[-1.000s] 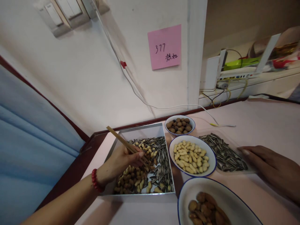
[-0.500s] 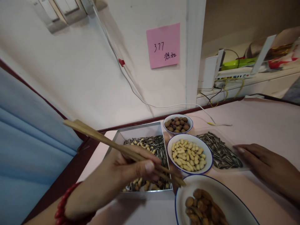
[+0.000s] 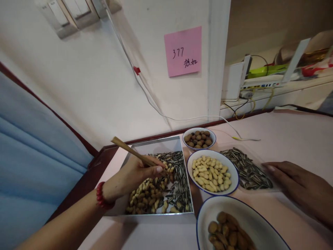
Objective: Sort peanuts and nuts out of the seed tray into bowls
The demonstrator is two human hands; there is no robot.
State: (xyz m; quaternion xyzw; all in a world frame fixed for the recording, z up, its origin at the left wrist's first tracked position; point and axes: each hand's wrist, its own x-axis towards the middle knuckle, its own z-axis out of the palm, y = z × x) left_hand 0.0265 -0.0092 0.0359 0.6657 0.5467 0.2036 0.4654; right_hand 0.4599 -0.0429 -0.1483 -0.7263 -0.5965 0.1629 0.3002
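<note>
My left hand [image 3: 132, 175] is closed round a pair of wooden chopsticks [image 3: 130, 151], whose tips reach down into a square metal tray [image 3: 156, 144] of mixed peanuts, sunflower seeds and other nuts. A red bead bracelet [image 3: 100, 196] circles that wrist. My right hand [image 3: 299, 187] lies flat and open on the pink table, its fingertips beside a clear tray of sunflower seeds [image 3: 246, 168]. Between the hands stands a white bowl of peeled peanuts [image 3: 212, 172].
A small bowl of brown nuts [image 3: 199, 138] stands behind the peanut bowl. A large blue-rimmed plate of almonds [image 3: 234, 229] is nearest me. A white cable [image 3: 182, 119] runs down the wall under a pink sticky note [image 3: 182, 51]. A shelf with devices [image 3: 260, 81] is at the right.
My left hand carried the chopsticks from the tray over to the almond plate and has come back into the tray. My right hand has stayed put.
</note>
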